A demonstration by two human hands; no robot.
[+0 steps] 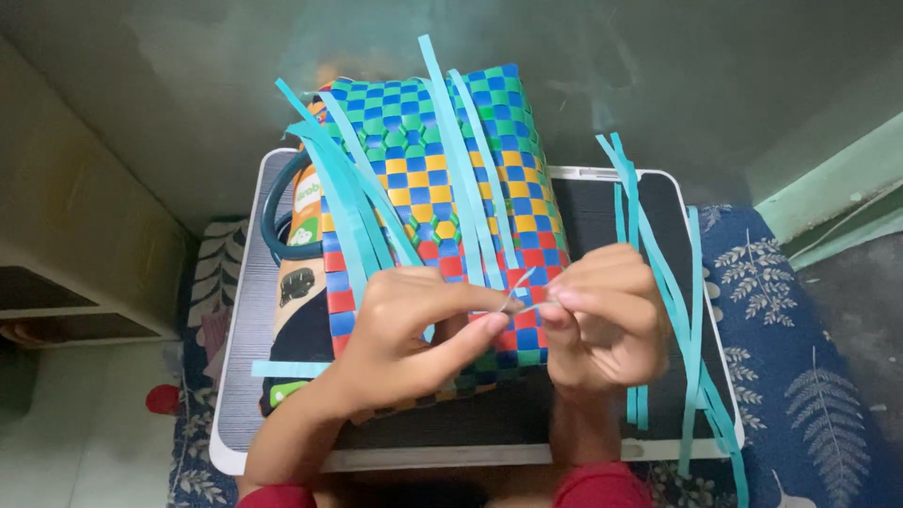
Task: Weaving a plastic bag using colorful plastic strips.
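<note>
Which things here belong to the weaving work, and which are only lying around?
In the work:
- multicoloured checkered woven plastic basket
- loose turquoise plastic strips
- thin strip end, pinched between left hand and right hand
- white-rimmed dark tray table, under the basket

Lying about:
- blue leaf-patterned cloth
- small red object

**Count of things on the lap table**

One woven plastic-strip basket (442, 188), chequered in green, blue, yellow and red. One white-rimmed dark lap table (602, 188). Two bare hands: the left hand (414, 329) and the right hand (602, 320). Loose turquoise plastic strips (691, 320): many, too overlapped to count exactly. One dark teal ring-shaped handle (273, 212).
</note>
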